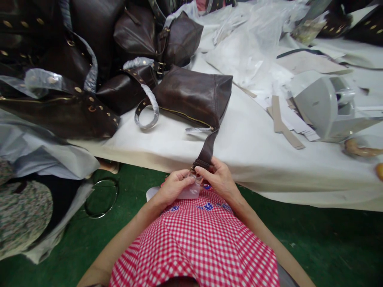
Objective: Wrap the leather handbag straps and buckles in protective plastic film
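Observation:
A dark brown leather bag (pixel 194 95) lies on the white-covered table (pixel 254 151), its zip toward me. Its brown strap (pixel 208 149) hangs over the table's front edge down to my hands. My left hand (pixel 175 185) pinches a piece of clear plastic wrap (pixel 191 191) at the strap's end. My right hand (pixel 218 177) grips the strap's end from the other side, fingers closed. Both hands meet just above my red checked lap.
A heap of dark brown bags (pixel 74 63) with studded, plastic-wrapped straps fills the table's left. A grey tape dispenser (pixel 326 105), paper strips (pixel 284 123) and plastic sheets (pixel 254 44) lie to the right. A metal ring (pixel 100 199) lies on the green floor.

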A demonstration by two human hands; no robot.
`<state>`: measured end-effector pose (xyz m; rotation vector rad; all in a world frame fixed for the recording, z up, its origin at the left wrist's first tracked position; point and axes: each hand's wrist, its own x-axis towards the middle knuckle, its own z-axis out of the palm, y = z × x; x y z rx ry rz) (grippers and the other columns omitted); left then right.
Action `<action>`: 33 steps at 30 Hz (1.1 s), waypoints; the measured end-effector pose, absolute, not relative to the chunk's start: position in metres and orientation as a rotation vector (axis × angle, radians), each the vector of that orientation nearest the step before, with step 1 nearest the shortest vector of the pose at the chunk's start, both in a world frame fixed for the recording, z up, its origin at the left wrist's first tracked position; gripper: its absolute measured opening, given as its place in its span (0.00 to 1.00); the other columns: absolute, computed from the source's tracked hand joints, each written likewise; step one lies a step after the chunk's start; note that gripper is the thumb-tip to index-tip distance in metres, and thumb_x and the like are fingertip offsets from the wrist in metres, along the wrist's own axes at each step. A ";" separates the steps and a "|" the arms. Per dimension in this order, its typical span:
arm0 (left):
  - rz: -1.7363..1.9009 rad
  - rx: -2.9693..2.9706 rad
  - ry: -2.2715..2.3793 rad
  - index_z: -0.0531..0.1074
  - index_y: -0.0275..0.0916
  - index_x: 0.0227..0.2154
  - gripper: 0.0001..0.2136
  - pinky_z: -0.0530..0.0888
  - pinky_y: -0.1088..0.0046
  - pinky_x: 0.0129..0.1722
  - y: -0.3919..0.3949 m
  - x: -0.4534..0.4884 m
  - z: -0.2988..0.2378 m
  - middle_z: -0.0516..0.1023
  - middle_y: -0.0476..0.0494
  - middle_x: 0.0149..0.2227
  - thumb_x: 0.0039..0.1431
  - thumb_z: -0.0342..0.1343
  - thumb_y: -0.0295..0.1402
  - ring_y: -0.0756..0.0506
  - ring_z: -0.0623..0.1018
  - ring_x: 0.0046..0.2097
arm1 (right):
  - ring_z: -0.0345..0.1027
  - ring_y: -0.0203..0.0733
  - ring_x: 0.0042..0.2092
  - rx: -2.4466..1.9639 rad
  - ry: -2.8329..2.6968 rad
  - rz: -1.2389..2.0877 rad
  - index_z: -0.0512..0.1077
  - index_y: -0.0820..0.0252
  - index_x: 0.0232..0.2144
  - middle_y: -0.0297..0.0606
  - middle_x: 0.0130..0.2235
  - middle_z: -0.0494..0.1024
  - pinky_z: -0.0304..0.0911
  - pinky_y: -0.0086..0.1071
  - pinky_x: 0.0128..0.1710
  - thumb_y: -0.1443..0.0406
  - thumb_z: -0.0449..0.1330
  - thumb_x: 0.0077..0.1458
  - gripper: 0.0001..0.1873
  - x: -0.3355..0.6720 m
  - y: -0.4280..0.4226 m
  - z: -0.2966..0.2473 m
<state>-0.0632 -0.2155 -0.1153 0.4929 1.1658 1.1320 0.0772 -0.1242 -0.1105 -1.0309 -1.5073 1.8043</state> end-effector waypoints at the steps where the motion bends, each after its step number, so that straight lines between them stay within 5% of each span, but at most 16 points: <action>1: 1.153 0.487 1.145 0.77 0.35 0.38 0.15 0.72 0.75 0.36 -0.212 -0.063 -0.113 0.81 0.44 0.35 0.48 0.67 0.36 0.49 0.78 0.32 | 0.70 0.37 0.27 -1.044 -1.515 1.809 0.72 0.58 0.36 0.34 0.30 0.77 0.67 0.29 0.25 0.57 0.67 0.45 0.17 0.078 -0.122 -0.109; 9: 1.207 0.516 1.019 0.73 0.33 0.38 0.18 0.72 0.75 0.30 -0.181 -0.054 -0.097 0.79 0.46 0.29 0.44 0.69 0.33 0.49 0.77 0.27 | 0.62 0.33 0.17 -1.011 -1.437 2.041 0.69 0.59 0.29 0.28 0.20 0.72 0.62 0.28 0.15 0.57 0.69 0.41 0.17 0.077 -0.102 -0.087; 19: 1.189 0.380 0.864 0.74 0.34 0.40 0.18 0.75 0.72 0.38 -0.160 -0.032 -0.090 0.83 0.40 0.35 0.46 0.69 0.32 0.46 0.81 0.33 | 0.70 0.35 0.27 -1.179 -1.353 1.566 0.71 0.59 0.28 0.33 0.26 0.75 0.69 0.29 0.28 0.48 0.65 0.49 0.21 0.134 -0.115 -0.090; 33: 1.198 0.378 0.943 0.76 0.34 0.38 0.17 0.75 0.72 0.34 -0.160 -0.019 -0.088 0.82 0.40 0.37 0.44 0.70 0.32 0.48 0.79 0.30 | 0.74 0.35 0.25 -1.255 -1.046 1.876 0.76 0.63 0.29 0.39 0.27 0.80 0.70 0.25 0.24 0.46 0.69 0.42 0.25 0.142 -0.141 -0.101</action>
